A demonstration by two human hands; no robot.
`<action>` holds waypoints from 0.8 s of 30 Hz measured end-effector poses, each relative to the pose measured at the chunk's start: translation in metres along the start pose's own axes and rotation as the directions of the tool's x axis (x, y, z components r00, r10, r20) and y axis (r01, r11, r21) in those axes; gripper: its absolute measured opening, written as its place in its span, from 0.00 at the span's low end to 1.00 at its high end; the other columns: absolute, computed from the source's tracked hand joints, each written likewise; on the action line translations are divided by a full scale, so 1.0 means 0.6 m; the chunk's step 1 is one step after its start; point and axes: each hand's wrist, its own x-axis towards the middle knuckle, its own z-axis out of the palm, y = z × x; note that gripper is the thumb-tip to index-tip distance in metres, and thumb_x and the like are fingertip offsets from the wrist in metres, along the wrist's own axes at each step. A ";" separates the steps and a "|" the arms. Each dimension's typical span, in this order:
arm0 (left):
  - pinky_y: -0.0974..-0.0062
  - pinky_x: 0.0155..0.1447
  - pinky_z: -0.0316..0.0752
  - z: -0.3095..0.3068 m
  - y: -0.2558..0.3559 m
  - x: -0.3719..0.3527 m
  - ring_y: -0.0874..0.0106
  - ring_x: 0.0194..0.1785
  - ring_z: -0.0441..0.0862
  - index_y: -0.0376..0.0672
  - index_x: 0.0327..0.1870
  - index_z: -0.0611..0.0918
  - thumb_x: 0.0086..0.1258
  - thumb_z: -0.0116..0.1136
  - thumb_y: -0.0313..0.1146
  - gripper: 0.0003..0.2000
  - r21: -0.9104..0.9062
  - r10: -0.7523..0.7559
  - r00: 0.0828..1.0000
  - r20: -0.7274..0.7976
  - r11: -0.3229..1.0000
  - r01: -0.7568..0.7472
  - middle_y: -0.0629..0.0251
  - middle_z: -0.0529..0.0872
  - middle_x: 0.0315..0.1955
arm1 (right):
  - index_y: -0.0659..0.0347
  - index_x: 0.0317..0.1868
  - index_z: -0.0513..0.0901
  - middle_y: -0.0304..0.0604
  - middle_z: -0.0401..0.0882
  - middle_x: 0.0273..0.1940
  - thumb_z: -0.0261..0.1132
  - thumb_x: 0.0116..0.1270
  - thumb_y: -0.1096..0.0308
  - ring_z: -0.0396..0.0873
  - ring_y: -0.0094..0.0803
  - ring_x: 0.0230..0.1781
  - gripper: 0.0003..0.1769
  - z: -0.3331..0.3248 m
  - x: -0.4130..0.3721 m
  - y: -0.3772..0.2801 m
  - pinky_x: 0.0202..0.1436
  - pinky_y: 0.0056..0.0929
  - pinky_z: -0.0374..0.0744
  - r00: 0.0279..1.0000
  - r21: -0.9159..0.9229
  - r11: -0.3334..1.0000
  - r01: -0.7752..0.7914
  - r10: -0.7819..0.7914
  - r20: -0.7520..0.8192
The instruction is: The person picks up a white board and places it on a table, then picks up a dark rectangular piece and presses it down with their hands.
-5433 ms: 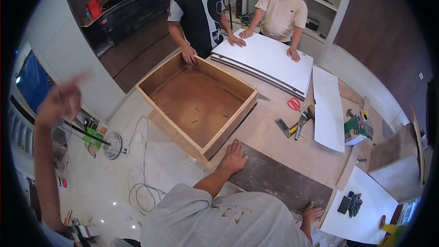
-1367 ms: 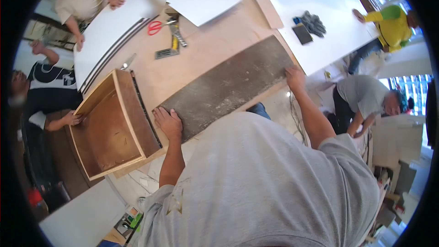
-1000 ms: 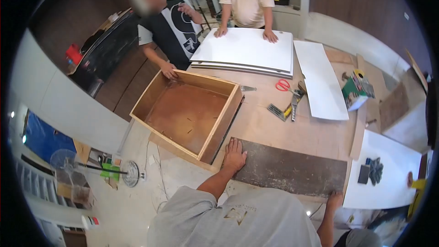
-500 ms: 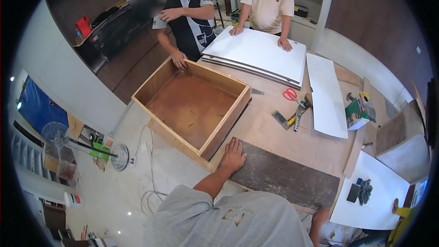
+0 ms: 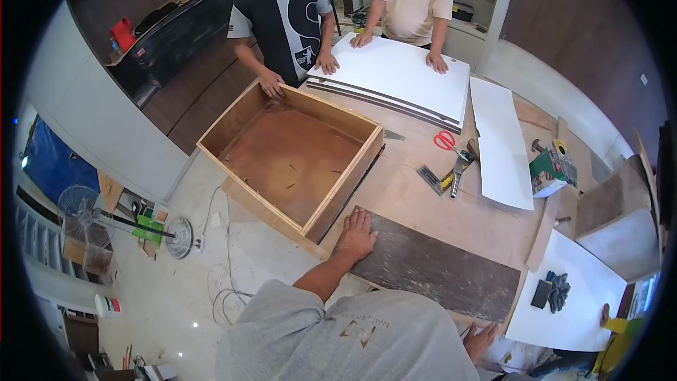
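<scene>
My left hand lies flat on the left end of a dark, scuffed board, fingers stretched out. Beside the board's lower right edge, my right hand is low at my side with its fingers extended, holding nothing I see. The board rests along the near side of the worktable. Just past my left fingertips stands a shallow wooden drawer with a brown bottom and a few small slivers lying in it.
A co-worker's hand rests on the drawer's far corner. Another person leans on stacked white panels. Red-handled scissors, a square, a hammer and a green box lie on the table. Gloves sit on a white panel, right.
My right hand has come away from the board's edge, its fingers now spread. The co-worker at the drawer has lowered a raised arm onto the white panels. My left hand stays put.
</scene>
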 end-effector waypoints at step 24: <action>0.54 0.87 0.39 -0.011 0.014 -0.015 0.56 0.86 0.45 0.34 0.81 0.59 0.82 0.45 0.51 0.36 -0.066 -0.059 0.998 0.038 0.996 0.062 0.49 0.53 0.83 | 0.65 0.81 0.57 0.57 0.46 0.84 0.60 0.70 0.39 0.41 0.53 0.86 0.50 0.052 0.096 -0.355 0.85 0.61 0.40 0.662 0.095 0.695 0.712 -0.710 0.240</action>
